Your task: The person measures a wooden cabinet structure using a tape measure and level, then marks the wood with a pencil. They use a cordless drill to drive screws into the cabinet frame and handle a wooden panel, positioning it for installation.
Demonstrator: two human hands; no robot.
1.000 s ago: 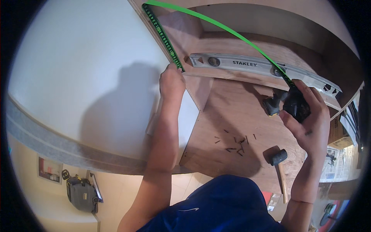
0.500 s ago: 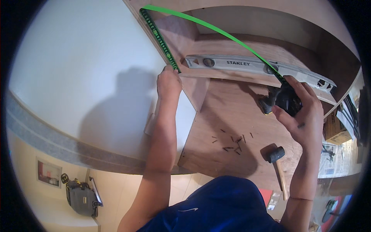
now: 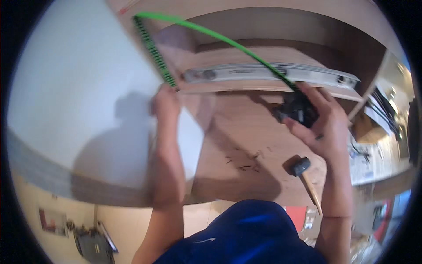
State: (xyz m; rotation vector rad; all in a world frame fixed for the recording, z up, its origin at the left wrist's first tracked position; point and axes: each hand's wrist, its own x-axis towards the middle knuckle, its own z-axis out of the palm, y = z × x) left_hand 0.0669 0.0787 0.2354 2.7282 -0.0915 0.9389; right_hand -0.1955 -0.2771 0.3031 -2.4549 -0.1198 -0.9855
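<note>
A green tape measure [image 3: 233, 43] is pulled out between my two hands, its blade folding sharply back at the far left. My left hand [image 3: 168, 102] pinches the end of the blade against the plywood edge, beside the white panel. In my right hand [image 3: 323, 116] is the black tape case, gripped between thumb and fingers. From the fold the marked side [image 3: 154, 53] runs along the cabinet edge to my left hand. Behind the blade a silver spirit level [image 3: 316, 75] lies along the plywood shelf edge. The picture is blurred, so the markings cannot be read.
On the plywood panel [image 3: 220, 185] lie several loose nails or screws [image 3: 248, 165] and a mallet [image 3: 300, 167] with a black head and wooden handle. A white panel [image 3: 66, 88] spans the left. At the right sits a cardboard box [image 3: 371, 127] near newspaper. A dark bag [image 3: 92, 246] stands lower left.
The whole view has shifted, so the cabinet, tools and both hands appear farther left. Both hands keep their grip on the tape measure, with its fold still at the far left.
</note>
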